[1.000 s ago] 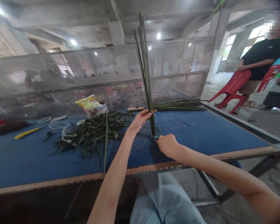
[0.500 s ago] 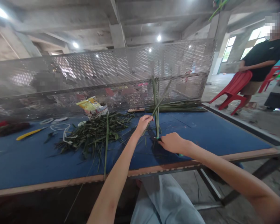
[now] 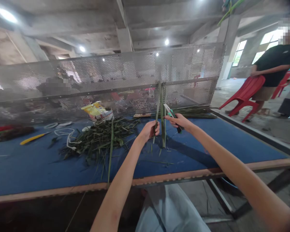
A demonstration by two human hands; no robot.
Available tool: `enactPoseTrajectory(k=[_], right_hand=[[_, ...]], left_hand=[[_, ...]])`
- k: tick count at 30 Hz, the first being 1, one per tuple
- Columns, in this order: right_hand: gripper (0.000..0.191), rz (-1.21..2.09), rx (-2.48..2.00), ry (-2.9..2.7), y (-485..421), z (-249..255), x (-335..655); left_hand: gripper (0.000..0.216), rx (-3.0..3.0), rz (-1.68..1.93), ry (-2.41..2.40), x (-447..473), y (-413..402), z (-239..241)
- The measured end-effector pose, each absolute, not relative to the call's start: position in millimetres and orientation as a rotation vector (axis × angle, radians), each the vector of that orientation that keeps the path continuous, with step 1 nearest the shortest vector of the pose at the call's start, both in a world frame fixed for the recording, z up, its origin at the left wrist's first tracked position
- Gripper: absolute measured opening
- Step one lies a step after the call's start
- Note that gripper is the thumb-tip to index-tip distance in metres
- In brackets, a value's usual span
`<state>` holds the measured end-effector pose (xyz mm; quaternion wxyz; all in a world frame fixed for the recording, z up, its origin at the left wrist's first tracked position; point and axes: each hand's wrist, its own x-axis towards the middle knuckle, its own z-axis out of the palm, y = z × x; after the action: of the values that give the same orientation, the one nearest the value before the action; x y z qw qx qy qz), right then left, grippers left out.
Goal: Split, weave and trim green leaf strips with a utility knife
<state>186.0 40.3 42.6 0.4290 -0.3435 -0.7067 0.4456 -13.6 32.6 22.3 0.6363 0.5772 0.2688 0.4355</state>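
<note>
My left hand (image 3: 148, 131) is shut around a bundle of long green palm-like stalks (image 3: 162, 111), which stands nearly upright above the blue table (image 3: 195, 154). My right hand (image 3: 178, 121) sits just right of the stalks, gripping a small knife (image 3: 170, 113) with a pale green blade end and dark handle. Its tip points up and left, close to the stalks. Left of my hands lies a heap of cut green leaves (image 3: 99, 138). The stalks' lower ends reach down near the tabletop.
A stack of long stalks (image 3: 193, 112) lies at the table's back. Also on the table are a yellow packet (image 3: 96, 111), a yellow-handled tool (image 3: 33, 139) and white cord (image 3: 65, 133). A perforated metal screen (image 3: 111, 77) stands behind. A person (image 3: 275, 61) stands right, beside a red plastic chair (image 3: 244, 93).
The tall bundle has dropped lower since the earliest frame. My right hand has risen from the stalks' base to beside them, and the knife now shows clearly in it.
</note>
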Motion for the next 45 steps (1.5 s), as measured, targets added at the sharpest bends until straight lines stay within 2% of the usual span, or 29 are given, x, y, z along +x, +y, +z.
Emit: enactPoseTrajectory(k=[4, 10, 13, 16, 20, 24, 28, 32, 36, 40, 45], right_hand=[[0.044, 1.119, -0.854, -1.615, 39, 17, 171], [0.043, 1.115, -0.799, -1.203, 47, 14, 181], [0.043, 1.113, -0.79, -1.131, 56, 12, 189], [0.041, 1.102, -0.79, -1.078, 62, 10, 194], [0.039, 1.012, -0.861, -1.059, 64, 7, 196], [0.042, 0.985, -0.908, -1.104, 60, 6, 192], [0.043, 0.989, -0.893, -1.195, 49, 3, 178], [0.045, 0.732, -0.942, -1.383, 38, 0, 169], [0.037, 0.139, -1.087, -1.916, 30, 0, 177], [0.028, -0.352, -1.051, -2.415, 29, 2, 185], [0.025, -0.498, -1.143, -2.481, 35, 0, 187]], left_hand=[[0.024, 1.468, 0.827, 0.618, -8, 27, 19], [0.029, 1.508, 0.714, 0.657, -6, 25, 18], [0.034, 1.438, 0.857, 0.767, -8, 34, 15], [0.025, 1.31, 1.192, 0.85, -12, 47, 9], [0.035, 1.37, 1.513, 1.03, -13, 52, 6], [0.026, 1.499, 1.341, 0.943, -6, 40, 12], [0.034, 1.333, 1.267, 0.726, -1, 32, 16], [0.028, 1.074, 1.367, 0.67, -6, 35, 20], [0.013, 0.787, 1.487, 0.675, -19, 41, 29], [0.024, 0.742, 1.539, 0.56, -32, 42, 37], [0.041, 0.942, 1.488, 0.504, -38, 35, 39]])
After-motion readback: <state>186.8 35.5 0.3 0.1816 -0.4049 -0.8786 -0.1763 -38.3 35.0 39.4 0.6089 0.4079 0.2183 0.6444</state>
